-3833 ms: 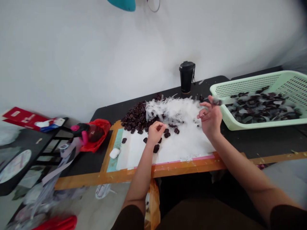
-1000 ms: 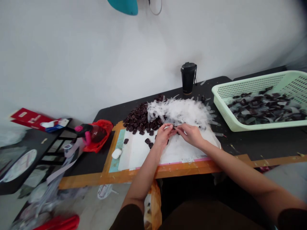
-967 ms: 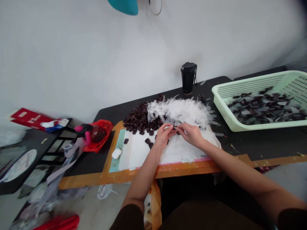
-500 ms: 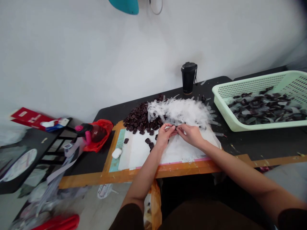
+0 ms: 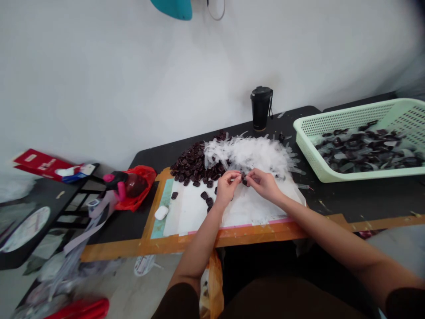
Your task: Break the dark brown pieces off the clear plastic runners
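Note:
My left hand (image 5: pixel 228 188) and my right hand (image 5: pixel 263 184) meet over the white sheet (image 5: pixel 259 208). Between their fingertips is a small dark piece (image 5: pixel 244 178), pinched from both sides. Behind and to the left lies a heap of dark brown pieces (image 5: pixel 191 163). A pile of translucent white strips (image 5: pixel 252 153) spreads just beyond my hands. A few loose dark pieces (image 5: pixel 208 200) sit left of my left wrist.
A pale green basket (image 5: pixel 372 176) at the right holds dark pieces with strips. Behind the pile stands a black lidded cup (image 5: pixel 260 108). A white case (image 5: pixel 161 212) lies left, near a red bag (image 5: pixel 146 173) holding a bottle. A red box (image 5: pixel 43 165) is farther left.
My fingertips have drawn slightly apart, and more of the dark piece shows between them. The right hand has risen a little. The piles look the same.

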### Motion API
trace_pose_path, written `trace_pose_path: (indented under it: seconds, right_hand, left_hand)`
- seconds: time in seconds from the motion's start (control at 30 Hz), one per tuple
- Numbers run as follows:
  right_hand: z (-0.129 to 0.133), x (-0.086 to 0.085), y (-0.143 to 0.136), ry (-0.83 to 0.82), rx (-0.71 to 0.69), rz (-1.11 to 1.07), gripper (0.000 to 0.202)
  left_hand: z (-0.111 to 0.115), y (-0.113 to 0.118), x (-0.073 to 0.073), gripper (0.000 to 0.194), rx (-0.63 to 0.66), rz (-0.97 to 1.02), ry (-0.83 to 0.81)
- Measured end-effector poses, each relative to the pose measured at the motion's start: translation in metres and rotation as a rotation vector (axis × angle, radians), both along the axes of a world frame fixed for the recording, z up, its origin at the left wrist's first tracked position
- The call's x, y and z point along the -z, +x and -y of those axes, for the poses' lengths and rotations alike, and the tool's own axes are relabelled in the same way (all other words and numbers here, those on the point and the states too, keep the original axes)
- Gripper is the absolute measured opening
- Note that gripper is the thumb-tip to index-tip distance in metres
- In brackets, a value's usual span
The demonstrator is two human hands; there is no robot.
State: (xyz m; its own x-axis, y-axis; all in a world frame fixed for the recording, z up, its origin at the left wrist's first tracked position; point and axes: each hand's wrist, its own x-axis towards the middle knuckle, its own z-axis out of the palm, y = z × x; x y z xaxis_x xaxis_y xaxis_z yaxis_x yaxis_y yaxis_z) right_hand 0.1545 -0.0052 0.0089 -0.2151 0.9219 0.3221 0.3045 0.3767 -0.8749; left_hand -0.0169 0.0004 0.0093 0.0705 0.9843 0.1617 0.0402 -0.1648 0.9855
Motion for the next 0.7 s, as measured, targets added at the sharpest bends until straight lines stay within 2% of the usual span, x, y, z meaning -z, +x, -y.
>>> trace_pose_path:
  seconds: [0.1,0.27,0.57,0.7]
  right_hand:
    - [0.0005,-0.0020,-0.0004,-0.045,-0.032,-0.064,0.020]
    - [0.0023,-0.0069,-0.0017,-0.106,-0.041,-0.136,0.023]
    - [-0.0009,0.0009,-0.0014,-0.152,-0.100,-0.138,0.024]
    - [-0.0012,-0.0008,0.0004,-0.091,-0.131,-0.116,0.026]
  left_hand:
    - [-0.0003,-0.0007,-0.0008,0.018,0.021,-0.054,0.043]
    - [0.0000,0.0024,-0.0002,0.018,0.063,0.011,-0.020]
    - [0.0031,0.0049,-0.0052,0.012,0.009,-0.028,-0.011]
    - [0.0061,0.0078,-0.0065,0.020,0.004,0.002,-0.013]
